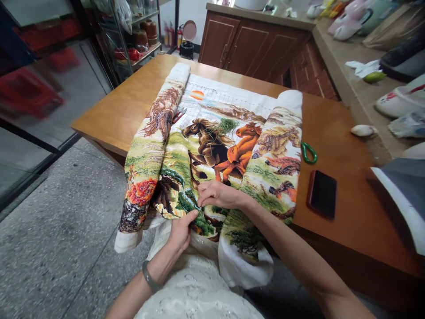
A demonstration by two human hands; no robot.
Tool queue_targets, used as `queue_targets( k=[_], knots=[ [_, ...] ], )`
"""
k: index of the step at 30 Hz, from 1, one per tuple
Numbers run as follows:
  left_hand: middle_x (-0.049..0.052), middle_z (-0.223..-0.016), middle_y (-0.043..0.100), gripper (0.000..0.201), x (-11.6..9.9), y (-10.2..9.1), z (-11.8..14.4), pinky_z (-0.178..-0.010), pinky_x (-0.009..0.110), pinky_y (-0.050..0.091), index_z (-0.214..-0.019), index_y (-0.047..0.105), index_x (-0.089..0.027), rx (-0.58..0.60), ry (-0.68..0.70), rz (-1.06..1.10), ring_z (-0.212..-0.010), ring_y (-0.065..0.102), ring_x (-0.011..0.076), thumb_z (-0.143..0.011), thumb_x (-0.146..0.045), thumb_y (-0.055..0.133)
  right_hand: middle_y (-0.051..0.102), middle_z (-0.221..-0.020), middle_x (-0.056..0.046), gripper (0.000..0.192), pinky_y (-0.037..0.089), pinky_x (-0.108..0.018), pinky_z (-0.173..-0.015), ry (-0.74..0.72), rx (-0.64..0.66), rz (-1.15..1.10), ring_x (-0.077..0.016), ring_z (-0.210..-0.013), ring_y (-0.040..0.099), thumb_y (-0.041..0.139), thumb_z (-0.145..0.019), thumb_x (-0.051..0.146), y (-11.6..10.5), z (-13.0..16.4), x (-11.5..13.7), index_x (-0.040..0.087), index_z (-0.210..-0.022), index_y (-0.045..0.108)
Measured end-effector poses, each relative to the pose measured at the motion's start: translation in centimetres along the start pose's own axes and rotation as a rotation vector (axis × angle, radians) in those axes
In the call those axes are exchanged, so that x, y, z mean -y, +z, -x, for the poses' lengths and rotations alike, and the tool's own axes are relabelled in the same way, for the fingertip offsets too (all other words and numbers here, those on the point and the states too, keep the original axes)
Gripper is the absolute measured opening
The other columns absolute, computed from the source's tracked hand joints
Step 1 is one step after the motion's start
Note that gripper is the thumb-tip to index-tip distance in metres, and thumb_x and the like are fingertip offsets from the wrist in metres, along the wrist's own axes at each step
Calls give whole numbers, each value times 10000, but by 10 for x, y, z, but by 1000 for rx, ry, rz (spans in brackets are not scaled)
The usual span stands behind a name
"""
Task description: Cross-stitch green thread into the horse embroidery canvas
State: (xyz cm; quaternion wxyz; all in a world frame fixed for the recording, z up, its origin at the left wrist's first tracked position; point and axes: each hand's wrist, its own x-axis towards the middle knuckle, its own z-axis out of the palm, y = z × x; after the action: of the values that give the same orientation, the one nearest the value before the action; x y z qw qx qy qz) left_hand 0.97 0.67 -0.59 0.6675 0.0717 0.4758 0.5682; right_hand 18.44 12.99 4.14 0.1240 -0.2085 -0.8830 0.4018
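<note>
A large cross-stitch cloth [245, 95] with horses and a landscape lies over the table's near edge and my lap, both sides rolled inward. My left hand [182, 230] grips its near edge, thumb on top and fingers underneath. Just above the stitched green area, my right hand [217, 195] is closed in a pinch; whatever sits between the fingertips is too small to make out. A tangle of green thread [228, 125] rests on the cloth between two horses. Beside the left roll lie small red-handled snips [179, 116].
On the wooden table [335, 128], right of the cloth, are a green-handled tool [308, 153] and a phone [322, 195]. A cluttered counter [335, 53] runs along the right. A metal shelf [142, 20] stands at the back left.
</note>
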Motion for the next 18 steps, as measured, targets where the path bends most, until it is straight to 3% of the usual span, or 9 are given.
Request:
queue_targets(
  k=[3,7,10,13,15,18],
  knots=[
    [15,-1036,887,534,0,0,0,-1177,454,563,-993,770,-299,3,-12,5,-1221,803,339,-529,-281,1031,736,-846,-52,235,505,-293,-817,81,-29,116,-188,-843,668,674,-1092,91,5,2,19,164,-943,840],
    [-18,-895,855,424,1,-2,-1,-1129,454,600,-815,735,-305,5,-22,17,-1053,810,310,-510,-289,1030,735,-911,-63,242,483,-293,-794,173,-51,446,-201,-875,665,615,-1042,-17,22,13,54,152,-1017,786],
    [2,-811,821,315,4,-7,-3,-1086,493,625,-724,717,-318,27,-62,-7,-982,797,327,-558,-322,985,685,-866,-56,233,452,-296,-733,110,-57,667,-205,-824,622,596,-1071,6,40,15,63,166,-952,718],
    [26,-819,824,241,7,-12,-4,-1111,528,618,-677,697,-334,17,-84,-26,-978,790,342,-607,-325,927,666,-839,-62,296,447,-297,-689,22,-158,788,-205,-786,612,545,-1117,44,55,10,61,183,-886,666],
    [22,-834,832,235,7,-12,-4,-1165,547,600,-683,695,-340,13,-76,-17,-1015,794,349,-624,-324,922,697,-871,-74,342,481,-289,-681,-28,-278,662,-198,-790,649,459,-1165,92,55,11,65,194,-900,649],
    [3,-821,827,281,5,-10,-3,-1258,583,550,-754,720,-335,28,-61,-2,-1088,803,358,-616,-322,965,737,-898,-47,322,543,-266,-633,1,-502,99,-156,-674,672,372,-1246,264,39,35,88,231,-1040,617]
  ],
)
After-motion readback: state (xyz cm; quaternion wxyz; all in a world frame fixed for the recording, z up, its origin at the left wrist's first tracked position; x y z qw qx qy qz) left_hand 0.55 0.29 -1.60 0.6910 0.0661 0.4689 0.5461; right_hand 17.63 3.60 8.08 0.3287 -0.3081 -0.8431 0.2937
